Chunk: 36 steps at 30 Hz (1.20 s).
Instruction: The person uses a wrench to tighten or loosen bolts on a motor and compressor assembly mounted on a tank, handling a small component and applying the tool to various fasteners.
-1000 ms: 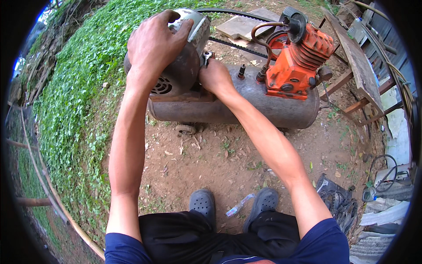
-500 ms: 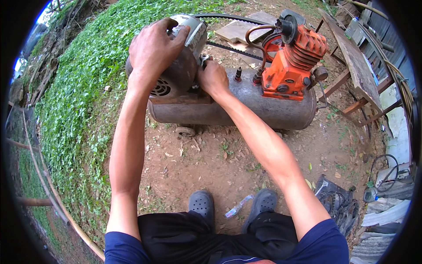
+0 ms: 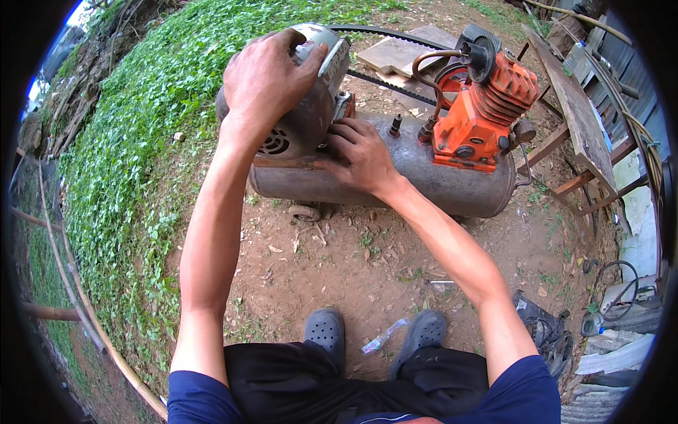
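Your left hand [image 3: 268,78] spreads loosely over the motor [image 3: 311,116] at the tank's [image 3: 452,187] left end; your right hand [image 3: 364,155] curls beside its base, and I can't tell whether it grips anything. Brace with that left palm, work by fingertip feel. The orange pump's [image 3: 487,106] badge [image 3: 474,139] is too small to read.

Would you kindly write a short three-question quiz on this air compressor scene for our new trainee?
1. Multiple choice: what is the person's left hand resting on?
A. a wooden plank
B. the electric motor
C. a gray clog

2. True or false: the orange compressor pump stands to the left of the electric motor.

3. Fill in the blank: two strands of a black, toothed ____ run between the electric motor and the pump.

Key:
1. B
2. False; the pump stands to the right of the motor.
3. belt
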Available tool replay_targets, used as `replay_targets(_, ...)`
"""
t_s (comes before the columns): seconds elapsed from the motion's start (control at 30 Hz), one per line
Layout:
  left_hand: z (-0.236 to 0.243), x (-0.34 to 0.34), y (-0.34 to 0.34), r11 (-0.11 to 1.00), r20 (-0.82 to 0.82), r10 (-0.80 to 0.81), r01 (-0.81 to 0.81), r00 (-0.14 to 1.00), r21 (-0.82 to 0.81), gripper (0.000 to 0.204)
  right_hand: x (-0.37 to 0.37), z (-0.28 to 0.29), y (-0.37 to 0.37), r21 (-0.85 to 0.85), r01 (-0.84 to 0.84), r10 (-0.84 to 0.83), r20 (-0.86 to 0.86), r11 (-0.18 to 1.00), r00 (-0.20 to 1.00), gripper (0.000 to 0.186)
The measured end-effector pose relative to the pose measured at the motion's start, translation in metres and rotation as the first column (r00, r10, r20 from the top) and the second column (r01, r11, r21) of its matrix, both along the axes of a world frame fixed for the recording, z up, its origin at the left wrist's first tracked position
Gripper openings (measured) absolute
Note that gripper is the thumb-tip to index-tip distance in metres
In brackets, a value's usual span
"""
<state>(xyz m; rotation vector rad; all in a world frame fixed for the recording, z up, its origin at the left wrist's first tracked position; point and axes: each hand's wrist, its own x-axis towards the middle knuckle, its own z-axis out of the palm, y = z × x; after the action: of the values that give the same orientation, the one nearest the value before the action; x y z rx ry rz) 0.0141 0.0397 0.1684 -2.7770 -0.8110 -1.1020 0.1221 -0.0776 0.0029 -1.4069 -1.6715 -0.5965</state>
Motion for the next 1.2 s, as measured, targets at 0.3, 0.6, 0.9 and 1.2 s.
replay_targets(0.3, -0.002, 0.001, 0.002, 1.0, 0.019, -0.017, 0.017, 1.0, 0.006, 0.05, 0.009, -0.006, 0.016, 0.04, 0.087, -0.087, -0.005, 0.995, 0.996, 0.031)
replay_targets(0.6, -0.001, -0.001, 0.007, 0.985, -0.118, -0.143, 0.153, 0.983, 0.082, 0.045, 0.024, -0.009, 0.025, 0.006, -0.266, 0.264, -0.161, 0.964, 0.951, 0.016)
replay_targets(0.9, 0.006, 0.002, 0.003, 0.989, -0.193, -0.15, 0.15, 0.97, -0.011, 0.044, 0.031, -0.006, 0.026, -0.069, -0.367, 0.329, -0.313, 0.928, 0.891, 0.023)
replay_targets(1.2, 0.006, -0.009, 0.005, 0.964, -0.266, -0.191, 0.232, 0.945, 0.132, 0.037, 0.02, 0.008, 0.02, -0.188, -0.214, 0.145, -0.324, 0.959, 0.935, 0.021)
